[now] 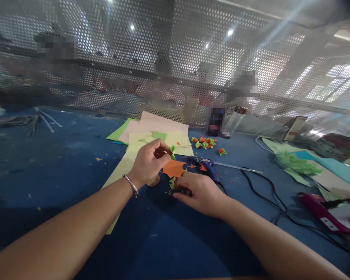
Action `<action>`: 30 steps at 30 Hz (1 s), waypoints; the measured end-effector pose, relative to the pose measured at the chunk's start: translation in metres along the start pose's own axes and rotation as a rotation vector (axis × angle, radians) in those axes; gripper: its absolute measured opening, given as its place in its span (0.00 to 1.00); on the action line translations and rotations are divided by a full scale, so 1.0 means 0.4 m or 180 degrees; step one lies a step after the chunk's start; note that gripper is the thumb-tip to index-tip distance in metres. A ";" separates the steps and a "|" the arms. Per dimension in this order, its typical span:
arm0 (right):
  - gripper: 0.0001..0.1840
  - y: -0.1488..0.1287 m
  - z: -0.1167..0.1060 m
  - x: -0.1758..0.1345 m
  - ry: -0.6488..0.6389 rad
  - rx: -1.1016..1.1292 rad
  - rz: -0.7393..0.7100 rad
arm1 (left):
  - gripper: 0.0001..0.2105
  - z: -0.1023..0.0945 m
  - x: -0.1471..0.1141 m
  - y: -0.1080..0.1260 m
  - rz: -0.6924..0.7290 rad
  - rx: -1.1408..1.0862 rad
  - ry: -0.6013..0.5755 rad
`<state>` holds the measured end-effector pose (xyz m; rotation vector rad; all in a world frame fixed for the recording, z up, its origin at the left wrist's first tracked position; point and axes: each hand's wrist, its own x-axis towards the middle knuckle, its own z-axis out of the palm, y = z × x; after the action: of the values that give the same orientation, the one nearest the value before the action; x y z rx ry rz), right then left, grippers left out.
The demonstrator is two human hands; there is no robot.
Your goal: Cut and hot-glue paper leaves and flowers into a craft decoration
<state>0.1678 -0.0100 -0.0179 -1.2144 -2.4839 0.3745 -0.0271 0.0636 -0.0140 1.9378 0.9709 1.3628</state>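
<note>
Craft workshop, shared. Blue desk [61, 155] strewn with coloured paper sheets [151, 130], paper scraps [204, 142], glue gun [208, 166] with cable [262, 190]. Perforated metal screen [175, 58] at far edge; beyond it, blurred people at other stations under ceiling lights.

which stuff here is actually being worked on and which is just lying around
In hand:
- left hand pinching a green paper bit
- right hand pressing down by the orange cutout

Lying about:
- glue gun
- paper sheets
- pile of small folded pieces
- green scraps
- pink tool
</note>
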 end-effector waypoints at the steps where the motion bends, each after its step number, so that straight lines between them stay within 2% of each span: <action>1: 0.05 -0.003 0.008 0.001 -0.0031 -0.0065 -0.0029 | 0.04 0.000 0.000 0.000 0.0003 0.0023 0.0014; 12: 0.05 0.000 0.047 0.010 0.0002 -0.0283 0.0026 | 0.04 0.002 -0.002 -0.006 0.0027 -0.0033 0.0064; 22: 0.05 -0.014 0.050 0.012 0.0129 -0.0100 0.0172 | 0.04 0.001 -0.004 -0.010 0.0048 -0.0003 0.0047; 26: 0.08 -0.014 0.049 0.016 0.0135 -0.0096 0.0111 | 0.03 0.000 -0.005 -0.006 0.0054 -0.0057 -0.0002; 30: 0.07 -0.014 0.047 0.020 0.0079 -0.0014 0.0055 | 0.03 0.000 -0.005 -0.002 0.0032 -0.0071 0.0007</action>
<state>0.1515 -0.0084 -0.0313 -1.2357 -2.4559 0.3562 -0.0278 0.0622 -0.0157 1.9275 0.9443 1.3760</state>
